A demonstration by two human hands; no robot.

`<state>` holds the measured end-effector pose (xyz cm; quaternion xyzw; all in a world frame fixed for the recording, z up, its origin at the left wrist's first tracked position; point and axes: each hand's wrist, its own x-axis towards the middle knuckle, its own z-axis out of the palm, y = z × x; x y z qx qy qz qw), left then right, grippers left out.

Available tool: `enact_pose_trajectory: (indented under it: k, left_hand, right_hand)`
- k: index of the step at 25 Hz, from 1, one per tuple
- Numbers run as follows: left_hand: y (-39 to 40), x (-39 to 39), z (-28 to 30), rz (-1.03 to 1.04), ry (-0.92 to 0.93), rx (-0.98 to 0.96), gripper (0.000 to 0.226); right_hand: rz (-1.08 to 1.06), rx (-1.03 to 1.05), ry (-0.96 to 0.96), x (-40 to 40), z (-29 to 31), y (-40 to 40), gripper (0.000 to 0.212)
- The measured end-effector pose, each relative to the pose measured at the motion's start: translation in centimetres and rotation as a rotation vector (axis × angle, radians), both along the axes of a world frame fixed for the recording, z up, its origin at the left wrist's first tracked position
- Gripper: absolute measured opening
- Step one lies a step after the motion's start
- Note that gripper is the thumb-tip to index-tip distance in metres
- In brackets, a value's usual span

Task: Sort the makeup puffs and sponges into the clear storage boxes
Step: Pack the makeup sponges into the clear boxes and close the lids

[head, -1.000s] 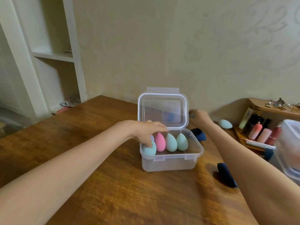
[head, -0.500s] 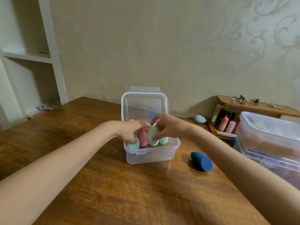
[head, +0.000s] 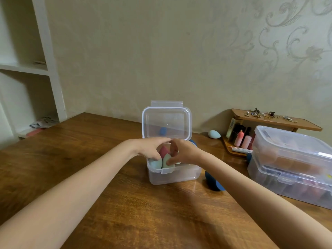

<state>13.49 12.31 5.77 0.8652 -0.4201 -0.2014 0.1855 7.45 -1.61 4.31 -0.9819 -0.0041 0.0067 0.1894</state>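
Hands: my left hand rests on upright sponges in the clear box; right hand pinches the green sponge, point up. Nearest loose navy sponge: right-hand side, on the desk.

Pink sponge, navy sponge

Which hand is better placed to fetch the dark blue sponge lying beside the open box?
Right hand: the dark blue sponge lies on its side of the open box, just under that forearm.
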Motion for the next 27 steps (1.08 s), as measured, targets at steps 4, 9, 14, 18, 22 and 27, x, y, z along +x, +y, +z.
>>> enact_pose_trajectory:
  k: [4, 9, 14, 18, 22, 27]
  left_hand:
    - [-0.6, 0.1, -0.5, -0.007, -0.041, 0.029, 0.074]
    - [-0.7, 0.3, -0.5, 0.002, -0.061, 0.038, 0.068]
    - [-0.8, 0.6, -0.6, -0.014, -0.067, -0.010, 0.054]
    - [-1.6, 1.2, -2.1, -0.013, -0.381, 0.006, 0.051]
    - [-2.5, 1.9, -2.1, -0.012, -0.371, -0.059, 0.051]
    - [-3.1, 2.7, -2.5, -0.031, -0.340, -0.066, 0.052]
  right_hand:
    - [0.031, 0.009, 0.055, -0.3, -0.3, -0.2, 0.032]
    - [0.054, -0.010, 0.039, 0.2, -0.6, 0.1, 0.033]
    - [0.039, -0.015, 0.015, 0.6, -0.9, 0.3, 0.037]
    - [0.074, 0.023, 0.115, -0.2, 0.5, -0.3, 0.019]
    - [-0.239, 0.330, -0.165, 0.7, 4.0, -4.9, 0.012]
    - [-0.569, -0.013, -0.177, 5.9, 0.9, -13.1, 0.026]
